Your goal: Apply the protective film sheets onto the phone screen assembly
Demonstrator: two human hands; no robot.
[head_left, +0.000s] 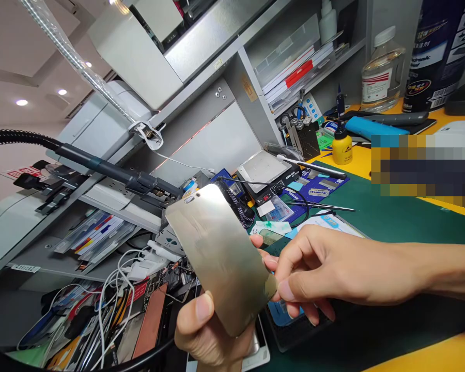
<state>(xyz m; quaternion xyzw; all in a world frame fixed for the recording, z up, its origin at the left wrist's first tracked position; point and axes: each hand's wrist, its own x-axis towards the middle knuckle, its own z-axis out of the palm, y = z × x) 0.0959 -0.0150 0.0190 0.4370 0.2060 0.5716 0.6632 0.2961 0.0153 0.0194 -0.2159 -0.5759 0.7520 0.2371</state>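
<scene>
A thin gold-coloured metal plate (219,253), shaped like a phone back with small cut-outs at its top, is held tilted in front of me. My left hand (205,333) grips its lower edge from below, thumb pressed on the face. My right hand (321,271) comes in from the right and pinches the plate's lower right corner between thumb and forefinger. Under the hands lies a white phone-like device (260,354) and a dark tray (294,330).
A green mat (391,217) covers the yellow bench. Behind stand a small heating station (265,173), tweezers (325,206), a yellow bottle (341,146), a clear solvent bottle (382,72) and a dark spray can (436,51). Tangled cables (112,289) and circuit boards fill the left. A flexible arm (81,157) reaches across.
</scene>
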